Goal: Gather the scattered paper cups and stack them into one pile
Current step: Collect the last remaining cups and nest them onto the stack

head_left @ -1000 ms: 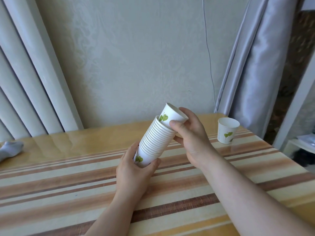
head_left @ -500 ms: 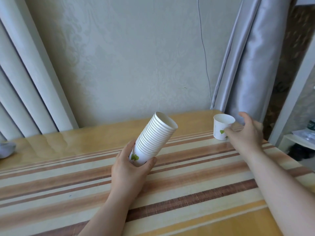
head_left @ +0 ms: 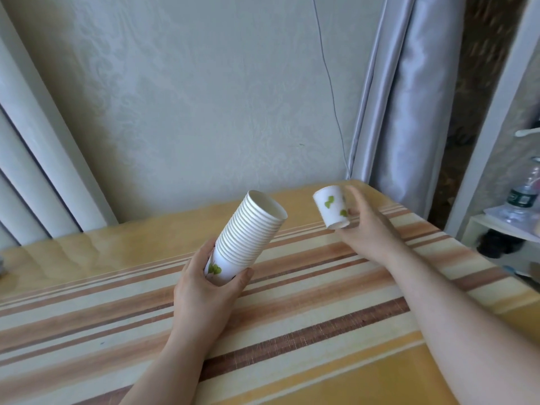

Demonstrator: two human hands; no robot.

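My left hand (head_left: 204,290) grips the bottom of a stack of white paper cups (head_left: 248,235) with green leaf prints. The stack tilts up and to the right, its open mouth facing the far right. My right hand (head_left: 365,232) holds a single white paper cup (head_left: 331,210) with green leaves, lifted above the table and tilted, a short way to the right of the stack's mouth. The two are apart.
A striped brown, cream and yellow table (head_left: 292,317) lies below both hands, against a pale wall. Grey curtains (head_left: 403,97) hang at the back right. A low white shelf with a plastic bottle (head_left: 523,197) stands past the table's right edge.
My right hand pushed a cup into the stack, reached to the far right for the lone cup on the table, and has now lifted it toward the stack.
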